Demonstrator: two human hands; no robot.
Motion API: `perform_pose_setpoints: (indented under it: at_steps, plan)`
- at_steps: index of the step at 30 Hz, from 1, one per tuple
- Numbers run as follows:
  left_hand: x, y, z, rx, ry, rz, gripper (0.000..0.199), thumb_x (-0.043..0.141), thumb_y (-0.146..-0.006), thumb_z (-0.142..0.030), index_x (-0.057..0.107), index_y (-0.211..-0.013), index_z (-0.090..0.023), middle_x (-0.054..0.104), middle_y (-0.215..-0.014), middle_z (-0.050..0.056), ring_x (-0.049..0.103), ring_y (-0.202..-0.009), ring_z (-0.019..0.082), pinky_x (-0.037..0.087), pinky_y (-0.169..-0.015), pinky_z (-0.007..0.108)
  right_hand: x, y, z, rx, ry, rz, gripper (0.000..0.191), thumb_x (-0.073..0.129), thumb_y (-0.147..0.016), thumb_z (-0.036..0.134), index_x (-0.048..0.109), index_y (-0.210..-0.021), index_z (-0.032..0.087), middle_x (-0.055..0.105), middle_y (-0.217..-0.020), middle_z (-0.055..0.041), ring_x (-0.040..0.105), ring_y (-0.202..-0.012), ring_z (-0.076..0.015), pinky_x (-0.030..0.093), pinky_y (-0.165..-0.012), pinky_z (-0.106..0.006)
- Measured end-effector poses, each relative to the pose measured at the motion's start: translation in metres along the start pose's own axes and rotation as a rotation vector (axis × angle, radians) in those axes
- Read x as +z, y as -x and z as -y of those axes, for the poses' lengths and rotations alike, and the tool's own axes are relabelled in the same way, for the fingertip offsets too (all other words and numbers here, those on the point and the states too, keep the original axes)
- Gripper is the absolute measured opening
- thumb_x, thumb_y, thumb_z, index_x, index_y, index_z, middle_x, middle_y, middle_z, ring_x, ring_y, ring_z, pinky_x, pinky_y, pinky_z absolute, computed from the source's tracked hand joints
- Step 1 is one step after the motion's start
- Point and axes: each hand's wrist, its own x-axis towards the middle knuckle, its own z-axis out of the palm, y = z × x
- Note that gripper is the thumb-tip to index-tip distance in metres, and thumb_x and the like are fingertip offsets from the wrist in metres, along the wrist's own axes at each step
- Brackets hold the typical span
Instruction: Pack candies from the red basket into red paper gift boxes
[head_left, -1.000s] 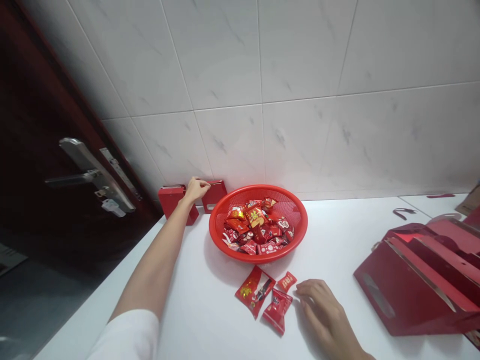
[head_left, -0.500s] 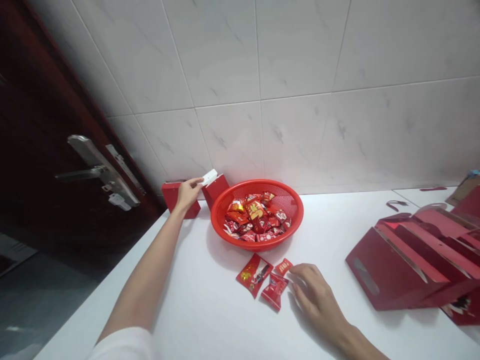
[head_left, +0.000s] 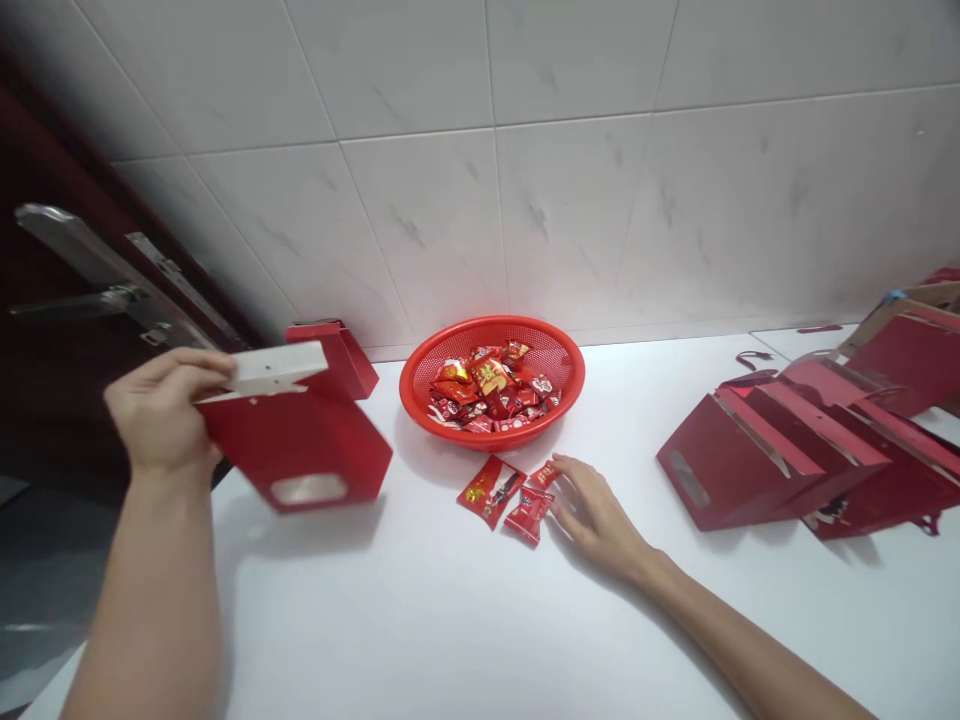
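My left hand (head_left: 171, 400) is closed on the white-lined top edge of a red paper gift box (head_left: 300, 440). Tilted and slightly blurred, the box has a small clear window low on its side. On the white table lie three red wrapped sweets: a flat packet (head_left: 491, 490), a twisted one (head_left: 530, 515) and a small one (head_left: 544, 474). My right hand (head_left: 596, 515) rests beside them, its fingers apart, with a fingertip at the small sweet and the thumb by the twisted one. Behind them stands a red plastic basket (head_left: 491, 440) holding many wrapped sweets.
Another red box (head_left: 349, 360) stands against the tiled wall, left of the basket. Several red boxes (head_left: 739, 465) stand in a row on the right side of the white table (head_left: 420, 620). A dark door with a metal handle (head_left: 82, 300) is at the left.
My left hand has lifted the red gift box from beside the basket and brought it left and nearer. My right hand stays at the sweets. The view has shifted.
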Motion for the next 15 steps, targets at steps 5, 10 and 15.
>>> perform_pose_setpoints:
  at_steps: [5,10,15]
  plan:
    - [-0.021,0.061,-0.02,-0.172,0.139,0.42,0.002,0.064,-0.05,-0.02,0.065,-0.049,-0.02,0.067,-0.063,0.0,0.059,-0.066,0.017,0.046,-0.057,0.025,0.001,-0.015,-0.003,-0.068,0.033,0.064,0.045,0.047,-0.09,0.013,0.054,-0.134,0.02,0.066,-0.129,-0.0145,0.056,-0.128,-0.0294,0.05,-0.103,-0.052]
    - [-0.021,0.091,-0.026,-0.051,0.106,1.116,0.015,0.068,-0.073,-0.027,0.073,-0.059,-0.024,0.067,-0.067,0.004,0.061,-0.069,0.02,0.052,-0.061,0.03,-0.004,-0.037,-0.004,-0.15,0.06,0.207,0.033,0.047,-0.088,0.005,0.066,-0.11,0.019,0.072,-0.104,-0.0119,0.064,-0.102,-0.0271,0.051,-0.09,-0.047]
    - [-0.017,0.094,-0.034,0.071,0.091,1.386,0.024,0.065,-0.087,-0.034,0.072,-0.068,-0.024,0.07,-0.073,0.006,0.064,-0.076,0.021,0.054,-0.073,0.031,-0.019,-0.05,0.003,-0.139,-0.02,0.218,0.016,0.054,-0.094,0.017,0.067,-0.104,0.02,0.072,-0.098,-0.0101,0.064,-0.093,-0.0246,0.051,-0.083,-0.041]
